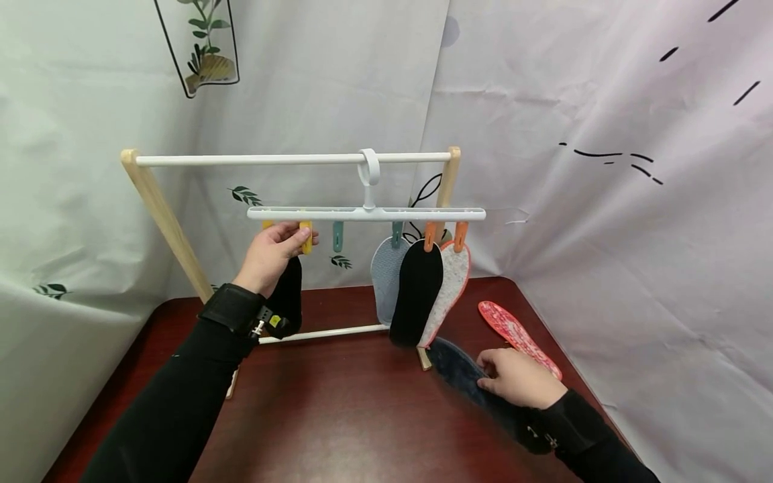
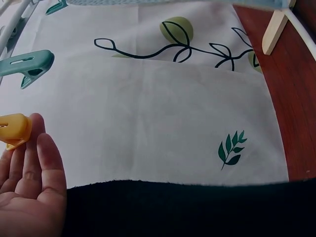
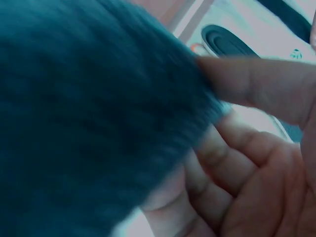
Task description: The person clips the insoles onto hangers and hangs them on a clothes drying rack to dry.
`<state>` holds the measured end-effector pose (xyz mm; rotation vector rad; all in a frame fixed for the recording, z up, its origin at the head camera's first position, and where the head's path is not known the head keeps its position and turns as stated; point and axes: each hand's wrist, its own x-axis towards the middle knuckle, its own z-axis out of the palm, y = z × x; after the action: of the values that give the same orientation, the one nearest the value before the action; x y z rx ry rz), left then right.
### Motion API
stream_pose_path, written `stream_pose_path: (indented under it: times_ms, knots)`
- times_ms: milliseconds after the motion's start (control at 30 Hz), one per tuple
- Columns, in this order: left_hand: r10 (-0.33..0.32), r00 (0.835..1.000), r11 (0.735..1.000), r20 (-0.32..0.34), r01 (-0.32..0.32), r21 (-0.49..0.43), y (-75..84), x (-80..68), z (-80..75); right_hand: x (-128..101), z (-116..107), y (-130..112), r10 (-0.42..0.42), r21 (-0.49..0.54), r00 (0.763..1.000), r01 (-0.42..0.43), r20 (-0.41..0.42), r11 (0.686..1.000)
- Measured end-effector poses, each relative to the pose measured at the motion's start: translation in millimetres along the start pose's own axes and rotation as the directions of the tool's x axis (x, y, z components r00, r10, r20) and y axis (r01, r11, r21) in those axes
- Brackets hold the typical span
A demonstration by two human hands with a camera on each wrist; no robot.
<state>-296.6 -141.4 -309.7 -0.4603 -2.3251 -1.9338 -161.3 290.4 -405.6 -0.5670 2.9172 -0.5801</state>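
Left hand [image 1: 270,256]: raised at the white plastic clip hanger [image 1: 366,213], fingers curled on the yellow clothes peg [image 1: 306,240]; a black felt insole [image 1: 288,295] hangs just below the hand. Right hand [image 1: 518,378]: low on the dark red wooden desk [image 1: 338,416], thumb and fingers pinching a dark blue fleecy insole [image 1: 461,376]. Grey, black and white insoles hang clipped mid-hanger. A red patterned insole [image 1: 517,335] lies just beyond the right hand.
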Motion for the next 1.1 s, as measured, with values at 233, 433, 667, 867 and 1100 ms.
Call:
stream_pose_path:
  times_ms: [233,433,667,867,1100]
  knots:
    - [-0.007,1.0,0.998,-0.006,0.006,-0.066,3.3,-0.3,2.0,4,-1,-10,-0.081,0.046,0.985,0.075,0.151,0.996]
    - [-0.004,0.999,0.995,-0.04,0.0,-0.1,4.6,-1.5,5.9,16,9,-20,-0.158,0.129,0.979,0.142,0.126,0.981]
    - [0.018,0.997,0.989,-0.07,-0.028,-0.144,2.6,-2.9,8.8,45,27,-42,-0.181,0.264,0.981,0.194,-0.072,0.945]
    - [0.038,0.996,0.977,-0.075,-0.053,-0.205,-0.7,-2.1,12.9,73,38,-73,-0.16,0.36,0.967,0.225,-0.2,0.905]
    - [0.042,0.997,0.971,-0.067,-0.057,-0.231,0.9,-4.6,15.7,98,44,-106,-0.101,0.5,0.964,0.216,-0.246,0.839]
